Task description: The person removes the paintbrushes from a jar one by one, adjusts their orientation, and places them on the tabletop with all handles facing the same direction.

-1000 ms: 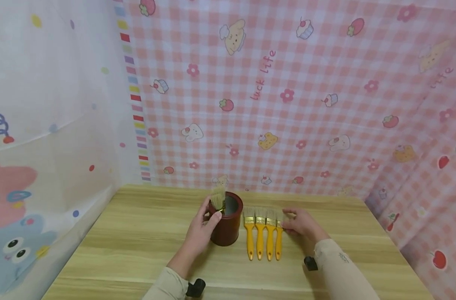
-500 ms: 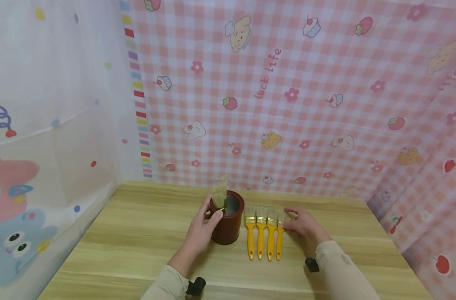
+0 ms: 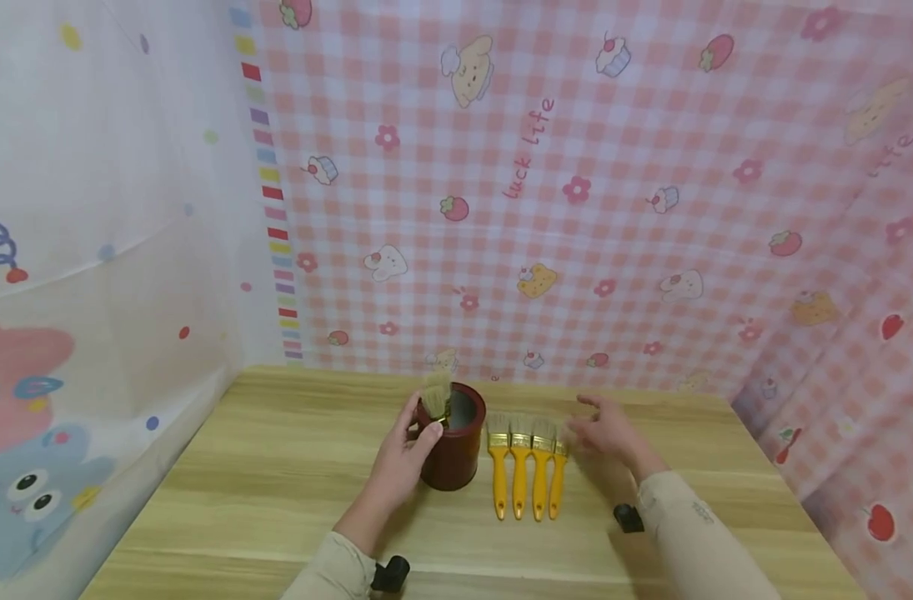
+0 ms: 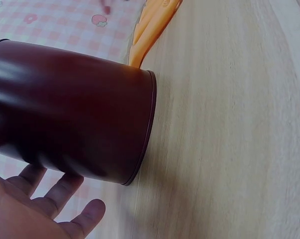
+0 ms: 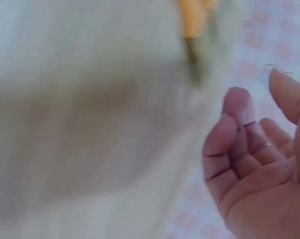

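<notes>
Sorting brushes [image 3: 519,483] seems the step: the left hand [image 3: 400,461] grips the pot [image 3: 452,463] left of their row; the right hand [image 3: 609,431], fingers relaxed, apparently empty despite blur, next probably needs to pinch one.

Four yellow-handled, pale-bristled paintbrushes [image 3: 520,471] lie on the woodgrain table [image 3: 261,500] at three o'clock from the dark-red cylindrical pot [image 3: 453,458]; upright beige bristles [image 3: 435,402] occupy its mouth's ten o'clock.

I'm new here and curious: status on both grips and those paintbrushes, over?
Left grip: holds dark red pot, bristles showing at top. Right grip: empty. Four yellow-handled paintbrushes: side by side on table. No obstruction visible.
</notes>
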Demonstrator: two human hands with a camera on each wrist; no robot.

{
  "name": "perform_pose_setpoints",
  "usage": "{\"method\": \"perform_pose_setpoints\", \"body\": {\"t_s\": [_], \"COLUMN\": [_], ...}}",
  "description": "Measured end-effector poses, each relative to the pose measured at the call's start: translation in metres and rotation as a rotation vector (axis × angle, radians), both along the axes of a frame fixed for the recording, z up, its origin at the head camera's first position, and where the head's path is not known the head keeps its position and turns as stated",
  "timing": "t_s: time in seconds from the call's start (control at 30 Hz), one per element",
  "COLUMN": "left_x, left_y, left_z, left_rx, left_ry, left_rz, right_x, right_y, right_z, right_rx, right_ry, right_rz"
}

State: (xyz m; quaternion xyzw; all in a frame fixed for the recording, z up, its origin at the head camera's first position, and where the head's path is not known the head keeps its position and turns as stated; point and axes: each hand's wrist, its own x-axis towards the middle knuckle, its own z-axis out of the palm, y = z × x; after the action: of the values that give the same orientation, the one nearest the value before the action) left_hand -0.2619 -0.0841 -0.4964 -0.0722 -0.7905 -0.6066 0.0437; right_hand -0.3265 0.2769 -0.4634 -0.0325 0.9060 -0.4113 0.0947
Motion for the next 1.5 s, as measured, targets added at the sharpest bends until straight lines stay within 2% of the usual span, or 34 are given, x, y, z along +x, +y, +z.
{"method": "perform_pose_setpoints", "body": {"t_s": [0.1,0.2,0.3,0.4,0.5,0.6,0.73,0.97,1.27,1.37,1.5], "left_x": [0.001,0.000,-0.001,0.000,0.000,0.001,0.001,0.002,0.000,0.001,0.001], "left_y": [-0.002,-0.002,-0.002,-0.002,0.000,0.000,-0.001,-0.003,-0.001,-0.001,-0.002], "left_z": [0.000,0.002,0.002,0.003,0.003,0.004,0.004,0.004,0.004,0.002,0.001], "left_rx": [0.001,0.011,0.015,0.017,0.018,0.013,0.008,-0.007,0.005,0.005,0.004], "left_ry": [-0.008,-0.009,-0.009,-0.009,-0.010,-0.026,-0.033,-0.015,0.010,0.008,0.022], "left_rz": [-0.002,0.002,0.008,0.003,-0.007,-0.011,-0.016,-0.014,-0.012,-0.011,-0.010], "right_x": [-0.007,-0.009,-0.004,0.006,0.013,0.016,0.015,0.011,0.012,0.013,0.013], "right_y": [-0.011,-0.037,-0.076,-0.115,-0.146,-0.166,-0.181,-0.193,-0.189,-0.186,-0.178], "right_z": [0.019,0.047,0.071,0.084,0.087,0.084,0.078,0.074,0.073,0.074,0.085], "right_rx": [-0.026,-0.060,-0.089,-0.086,-0.020,0.090,0.194,0.232,0.198,0.136,0.043], "right_ry": [0.088,0.162,0.229,0.263,0.276,0.286,0.288,0.279,0.296,0.306,0.351], "right_rz": [0.040,0.090,0.171,0.301,0.403,0.444,0.458,0.472,0.489,0.498,0.478]}}
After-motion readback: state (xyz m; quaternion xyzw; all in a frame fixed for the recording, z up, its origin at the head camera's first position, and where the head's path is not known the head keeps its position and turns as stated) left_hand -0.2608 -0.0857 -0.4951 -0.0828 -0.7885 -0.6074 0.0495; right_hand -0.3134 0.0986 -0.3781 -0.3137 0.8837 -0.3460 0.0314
